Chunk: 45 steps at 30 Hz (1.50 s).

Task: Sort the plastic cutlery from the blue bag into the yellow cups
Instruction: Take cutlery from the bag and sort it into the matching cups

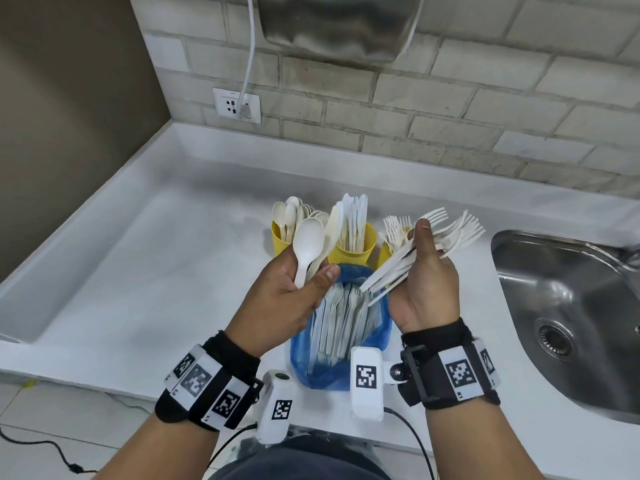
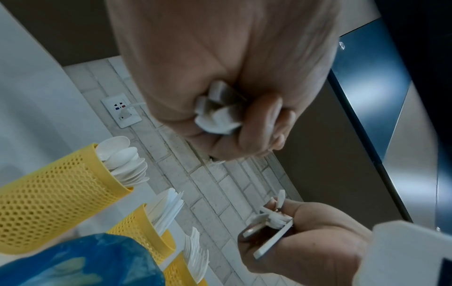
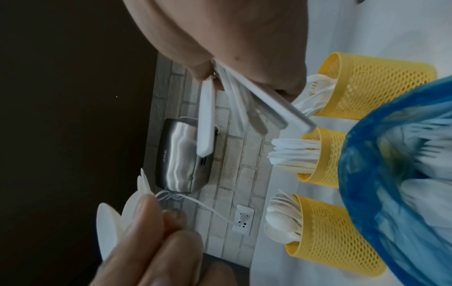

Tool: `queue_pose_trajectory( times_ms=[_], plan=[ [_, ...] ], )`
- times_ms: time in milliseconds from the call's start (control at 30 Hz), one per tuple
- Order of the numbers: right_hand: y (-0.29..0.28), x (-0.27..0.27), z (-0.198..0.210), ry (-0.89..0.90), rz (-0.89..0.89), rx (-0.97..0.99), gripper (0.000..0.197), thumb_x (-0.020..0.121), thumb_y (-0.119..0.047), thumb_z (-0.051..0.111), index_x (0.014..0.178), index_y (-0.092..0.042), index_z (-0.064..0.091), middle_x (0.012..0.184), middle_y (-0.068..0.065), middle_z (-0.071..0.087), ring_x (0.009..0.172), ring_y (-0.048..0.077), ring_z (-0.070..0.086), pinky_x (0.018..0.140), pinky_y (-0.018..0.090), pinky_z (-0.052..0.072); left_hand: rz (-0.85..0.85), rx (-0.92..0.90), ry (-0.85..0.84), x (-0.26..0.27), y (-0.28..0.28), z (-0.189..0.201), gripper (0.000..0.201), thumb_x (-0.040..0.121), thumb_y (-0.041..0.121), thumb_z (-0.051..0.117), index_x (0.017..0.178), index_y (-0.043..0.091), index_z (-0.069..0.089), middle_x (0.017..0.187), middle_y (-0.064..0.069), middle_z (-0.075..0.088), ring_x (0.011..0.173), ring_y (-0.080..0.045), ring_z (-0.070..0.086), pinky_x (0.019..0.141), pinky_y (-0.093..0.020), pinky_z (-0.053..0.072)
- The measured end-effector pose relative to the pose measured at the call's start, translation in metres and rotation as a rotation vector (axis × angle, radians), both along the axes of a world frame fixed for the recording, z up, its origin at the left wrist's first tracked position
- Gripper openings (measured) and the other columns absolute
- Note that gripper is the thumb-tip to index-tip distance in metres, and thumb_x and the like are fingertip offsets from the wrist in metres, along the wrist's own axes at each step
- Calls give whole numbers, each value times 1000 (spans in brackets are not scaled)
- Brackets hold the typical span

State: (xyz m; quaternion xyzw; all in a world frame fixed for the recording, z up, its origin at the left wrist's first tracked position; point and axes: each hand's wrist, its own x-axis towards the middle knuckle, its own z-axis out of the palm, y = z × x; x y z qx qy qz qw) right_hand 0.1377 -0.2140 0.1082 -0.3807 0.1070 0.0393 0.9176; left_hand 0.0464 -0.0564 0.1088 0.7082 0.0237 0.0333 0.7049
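Note:
Above the blue bag [image 1: 382, 327], which lies on the white counter and holds several pieces of white cutlery, my left hand [image 1: 304, 275] grips a white spoon [image 1: 308, 237] and a cream knife [image 1: 331, 226] by their handles [image 2: 217, 116]. My right hand [image 1: 427, 261] holds a fanned bunch of white forks [image 1: 457, 233], their handles [image 3: 206, 116] sticking out below the palm. Behind the bag stand three yellow mesh cups: the left cup [image 1: 280, 242] with spoons, the middle cup [image 1: 353, 252] with knives, the right cup [image 1: 383, 256] with forks, partly hidden by my right hand.
A steel sink [image 1: 571, 306] is set into the counter at the right. On the brick wall behind are a socket [image 1: 237, 105] with a white cable and a metal hand dryer [image 1: 332, 26]. The counter [image 1: 138, 258] has a raised rim at the left and back.

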Motion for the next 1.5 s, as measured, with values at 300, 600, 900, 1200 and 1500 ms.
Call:
queue_pose_trajectory(
  times_ms=[300, 600, 900, 1200, 1500],
  plan=[
    [-24, 11, 14, -25, 59, -81, 19, 105, -27, 56, 91, -15, 57, 69, 2, 60, 48, 15, 53, 48, 25, 46, 89, -12, 106, 18, -28, 3, 30, 105, 33, 55, 99, 7, 68, 61, -7, 62, 42, -17, 41, 39, -22, 34],
    [-37, 24, 28, -275, 42, -133, 13, 99, -5, 64, 104, -13, 73, 63, 0, 49, 49, 12, 42, 47, 22, 40, 153, -494, 291, 40, -65, 2, 34, 108, 30, 48, 85, 6, 53, 106, -25, 75, 93, -32, 77, 74, -36, 65],
    [-36, 12, 24, -440, 74, -273, 32, 101, -8, 63, 86, -34, 74, 66, 3, 59, 59, 23, 56, 63, 38, 53, 193, -772, 339, 56, -88, -1, 37, 108, 28, 50, 77, 7, 50, 89, -21, 75, 92, -30, 77, 78, -37, 64],
    [-52, 11, 14, -362, 172, -409, 19, 92, -12, 76, 76, -16, 67, 61, 10, 60, 58, 23, 61, 53, 34, 54, 126, -779, 319, 75, -101, -7, 40, 108, 29, 50, 135, -1, 51, 89, -13, 61, 104, -30, 68, 86, -33, 59],
    [-59, 13, 17, -450, 66, -496, 24, 92, -1, 71, 77, 10, 56, 65, 10, 60, 59, 13, 61, 61, 20, 51, 104, -808, 351, 79, -95, -19, 37, 107, 28, 51, 84, 0, 57, 130, -33, 58, 135, -43, 53, 97, -44, 58]
  ],
)
